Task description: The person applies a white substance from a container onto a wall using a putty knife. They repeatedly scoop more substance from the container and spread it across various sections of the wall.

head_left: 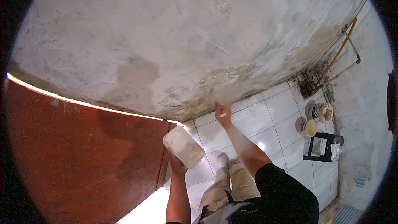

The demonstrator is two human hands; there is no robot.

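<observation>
My left hand (178,164) is closed around a pale rectangular plastic tub (183,146), tilted, with whitish paste smeared over it. Off to the right, my right hand (223,114) is closed on a putty knife (213,98); its pale handle end shows in the fist and its blade is blurred. That blade overlaps the lower part of the patchy grey-white wall (178,54). Rough brownish patches (226,74) mark the wall just above the knife.
A red-brown door panel (87,149) fills the left side, with bright light along its edges. White floor tiles (255,118) lie under me. At right are a black stool (319,147), a yellowish tub (309,127), an opened bag (324,112) and wall pipes (338,56).
</observation>
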